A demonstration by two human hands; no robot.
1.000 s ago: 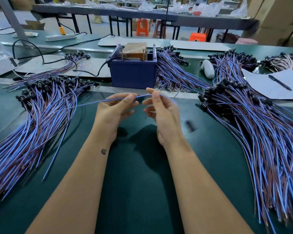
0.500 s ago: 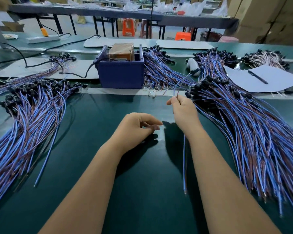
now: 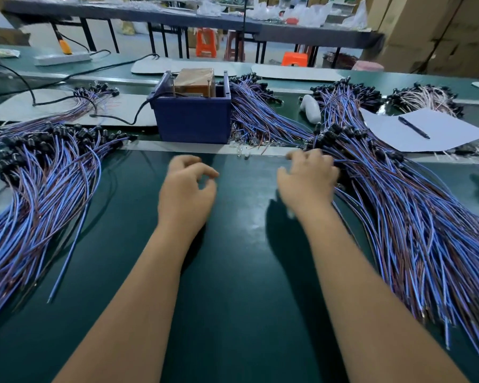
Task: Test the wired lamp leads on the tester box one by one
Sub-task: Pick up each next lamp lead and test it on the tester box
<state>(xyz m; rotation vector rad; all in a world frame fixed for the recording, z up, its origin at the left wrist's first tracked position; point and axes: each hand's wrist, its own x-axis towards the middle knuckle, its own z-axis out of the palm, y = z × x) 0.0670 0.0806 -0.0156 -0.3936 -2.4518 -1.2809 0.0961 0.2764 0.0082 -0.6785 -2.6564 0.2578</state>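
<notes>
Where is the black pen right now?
In the head view, the black pen lies on the white paper sheet at the far right of the table, beyond the right pile of leads.

We're on a factory assembly floor: heaps of wire leads (image 3: 415, 230) cover the green counter (image 3: 233, 272), more counters, orange stools (image 3: 205, 42) and stacked cardboard boxes (image 3: 440, 31) along the top of the frame.

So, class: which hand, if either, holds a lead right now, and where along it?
Left hand: nothing held. Right hand: blurred, at the right pile of leads; a hold cannot be told.
</notes>
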